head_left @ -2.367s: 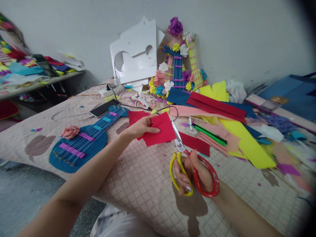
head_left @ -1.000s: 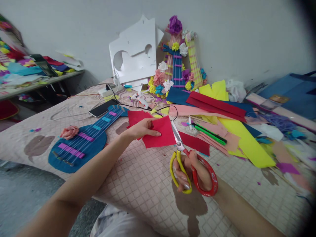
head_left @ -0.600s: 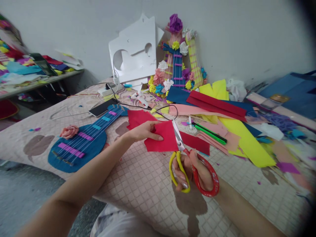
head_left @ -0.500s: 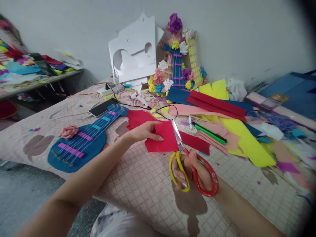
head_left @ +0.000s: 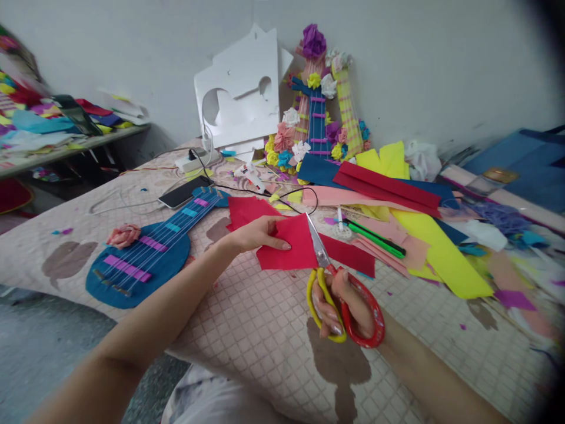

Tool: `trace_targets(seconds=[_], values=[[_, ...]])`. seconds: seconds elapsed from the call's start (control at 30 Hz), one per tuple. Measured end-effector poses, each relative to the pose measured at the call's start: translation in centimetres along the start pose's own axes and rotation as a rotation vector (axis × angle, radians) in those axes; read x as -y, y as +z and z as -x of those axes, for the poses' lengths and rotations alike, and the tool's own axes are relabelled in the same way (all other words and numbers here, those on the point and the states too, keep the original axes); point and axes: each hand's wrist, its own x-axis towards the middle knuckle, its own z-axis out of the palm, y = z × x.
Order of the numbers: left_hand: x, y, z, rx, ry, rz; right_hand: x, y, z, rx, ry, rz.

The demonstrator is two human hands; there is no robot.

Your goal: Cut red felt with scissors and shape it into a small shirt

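My left hand is closed on a piece of red crepe paper, thumb on top and the other fingers hidden beneath. My right hand grips scissors with one yellow and one red handle loop. Their blades are nearly together at the right edge of the red paper, pointing away from me. Another red piece lies behind my left hand, and a red strip lies to the right, partly behind the blades. Left of my forearm rests a blue paper guitar with a pink paper flower.
A glue gun, a phone and a power strip lie farther back among cables. To the right are a green cutter and yellow paper. Decorated guitars and white foam board lean on the wall.
The scissor handles have drawn closer together as my right hand closed. The red paper and my left hand have shifted very slightly left.
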Motion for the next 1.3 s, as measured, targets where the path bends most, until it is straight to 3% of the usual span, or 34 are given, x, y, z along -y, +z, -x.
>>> trace_targets(seconds=[0.5, 0.63, 0.8, 0.97, 1.07, 1.17, 1.3], values=[[0.7, -0.7, 0.0, 0.025, -0.01, -0.2, 0.1, -0.3, 0.1, 0.048, 0.032, 0.011], [0.9, -0.8, -0.1, 0.038, -0.024, -0.184, 0.2, -0.2, 0.0, -0.029, -0.021, 0.058], [1.7, -1.2, -0.6, 0.028, -0.054, -0.208, 1.1, -1.4, -0.3, -0.24, -0.17, 0.116], [2.5, -1.4, -0.9, -0.18, 0.033, -0.607, 2.3, -3.4, -0.5, -0.442, -0.166, 0.319], [2.5, -1.2, -0.9, -0.233, 0.075, -0.743, 2.9, -4.2, -0.3, -0.521, -0.17, 0.474], [2.0, -1.4, -0.9, -0.335, 0.073, -0.657, 3.5, -4.6, 0.0, -0.527, -0.198, 0.538], [1.1, -3.2, -1.3, -0.573, 0.057, -0.45, 4.2, -4.2, 0.3, -0.548, -0.215, 0.516]])
